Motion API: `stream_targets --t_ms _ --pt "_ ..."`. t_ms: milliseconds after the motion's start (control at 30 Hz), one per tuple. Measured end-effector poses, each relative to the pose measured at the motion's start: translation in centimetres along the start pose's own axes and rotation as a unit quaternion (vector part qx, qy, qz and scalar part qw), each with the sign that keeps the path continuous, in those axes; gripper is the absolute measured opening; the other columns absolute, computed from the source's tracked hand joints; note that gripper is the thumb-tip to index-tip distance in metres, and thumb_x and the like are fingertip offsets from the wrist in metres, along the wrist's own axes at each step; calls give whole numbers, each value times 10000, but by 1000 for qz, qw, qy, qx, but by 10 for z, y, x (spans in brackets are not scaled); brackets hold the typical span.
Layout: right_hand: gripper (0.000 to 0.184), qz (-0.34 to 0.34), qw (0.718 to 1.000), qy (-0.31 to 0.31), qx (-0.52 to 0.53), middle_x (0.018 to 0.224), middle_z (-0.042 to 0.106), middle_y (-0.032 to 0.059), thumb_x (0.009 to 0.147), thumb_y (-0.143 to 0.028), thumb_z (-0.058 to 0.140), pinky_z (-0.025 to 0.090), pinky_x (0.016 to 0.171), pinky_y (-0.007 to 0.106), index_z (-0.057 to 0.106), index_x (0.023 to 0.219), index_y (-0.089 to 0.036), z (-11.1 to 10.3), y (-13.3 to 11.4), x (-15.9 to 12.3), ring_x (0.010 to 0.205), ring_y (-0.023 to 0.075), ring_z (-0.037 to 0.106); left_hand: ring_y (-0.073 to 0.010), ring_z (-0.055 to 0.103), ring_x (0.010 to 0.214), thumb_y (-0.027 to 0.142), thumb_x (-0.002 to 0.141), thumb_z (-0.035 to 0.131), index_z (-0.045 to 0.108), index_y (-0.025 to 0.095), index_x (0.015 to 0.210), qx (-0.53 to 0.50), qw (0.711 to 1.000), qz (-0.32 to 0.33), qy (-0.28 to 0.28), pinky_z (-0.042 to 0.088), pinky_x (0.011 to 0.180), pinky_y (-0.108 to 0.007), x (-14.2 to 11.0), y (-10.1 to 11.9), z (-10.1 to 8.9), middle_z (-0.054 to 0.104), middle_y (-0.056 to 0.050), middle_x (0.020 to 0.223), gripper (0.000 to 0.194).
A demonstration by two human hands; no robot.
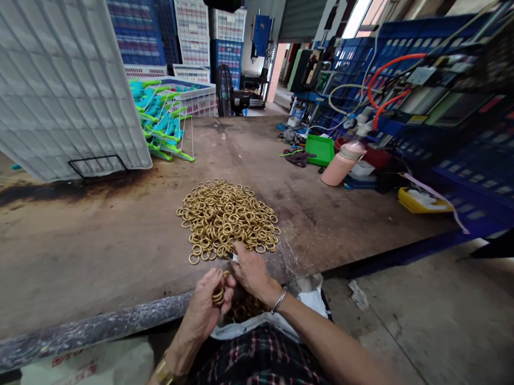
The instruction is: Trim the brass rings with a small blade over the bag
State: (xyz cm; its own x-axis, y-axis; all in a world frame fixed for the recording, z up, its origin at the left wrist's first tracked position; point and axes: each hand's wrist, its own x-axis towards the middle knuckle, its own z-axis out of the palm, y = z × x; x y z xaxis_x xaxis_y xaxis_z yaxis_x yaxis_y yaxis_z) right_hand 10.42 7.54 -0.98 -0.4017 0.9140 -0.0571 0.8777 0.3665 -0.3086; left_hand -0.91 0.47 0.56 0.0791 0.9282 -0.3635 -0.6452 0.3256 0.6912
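Note:
A heap of brass-coloured rings point(229, 214) lies on the brown work table point(147, 249). My left hand point(208, 300) is closed around several rings of the same kind point(218, 296), just in front of the table's near edge. At the near side of the heap, my right hand point(254, 271) is closed on a small dark-tipped object point(233, 256) with a whitish part; its kind is too small to make out. More rings point(249, 309) sit below my hands in a white sack point(269, 321) that lies open at my lap.
A tall white plastic crate point(66, 79) stands at the left, beside green and turquoise plastic pieces point(165, 118). Toward the right are a pink bottle point(340, 166), a green tray point(320, 150), a yellow tray point(423, 201) and a machine with orange hoses point(373, 77). Stacked crates point(189, 23) rise behind.

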Motion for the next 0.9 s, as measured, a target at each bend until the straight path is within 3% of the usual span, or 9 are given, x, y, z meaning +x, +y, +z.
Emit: stream_targets --t_ms 233,533,667,767,900 --pt "292 -15 1000 -8 -18 899 649 66 832 -226 434 342 627 237 403 1121 -201 -3 -12 10 805 180 605 -58 480 472 262 682 656 535 160 868 -85 996 -31 11 303 362 -137 -2 5 -15 577 11 665 244" --pt "244 2 999 31 13 907 661 58 799 -127 414 347 647 225 547 992 -196 -2 3 11 801 161 603 -137 608 636 184 663 674 533 124 672 -143 984 -61 85 425 419 -169 8 5 -20 629 -58 754 154" --pt "219 -2 994 68 91 845 655 53 797 -139 422 355 671 217 581 939 -187 2 14 14 763 144 584 -106 563 573 270 667 689 470 142 610 -146 987 -56 46 355 372 -143 10 5 -16 569 -9 649 260" --pt "197 2 967 108 229 739 619 30 831 -228 396 365 634 218 586 836 -175 0 16 14 673 130 545 -80 513 517 304 673 685 476 156 665 -97 995 -24 31 321 355 -136 13 4 -10 516 29 602 257" --pt "226 41 887 84 451 571 484 -38 816 -331 408 329 488 190 530 706 -175 -11 12 6 504 87 432 -80 494 489 364 674 673 511 182 843 1 997 48 56 327 355 -142 18 0 -1 492 54 586 297"
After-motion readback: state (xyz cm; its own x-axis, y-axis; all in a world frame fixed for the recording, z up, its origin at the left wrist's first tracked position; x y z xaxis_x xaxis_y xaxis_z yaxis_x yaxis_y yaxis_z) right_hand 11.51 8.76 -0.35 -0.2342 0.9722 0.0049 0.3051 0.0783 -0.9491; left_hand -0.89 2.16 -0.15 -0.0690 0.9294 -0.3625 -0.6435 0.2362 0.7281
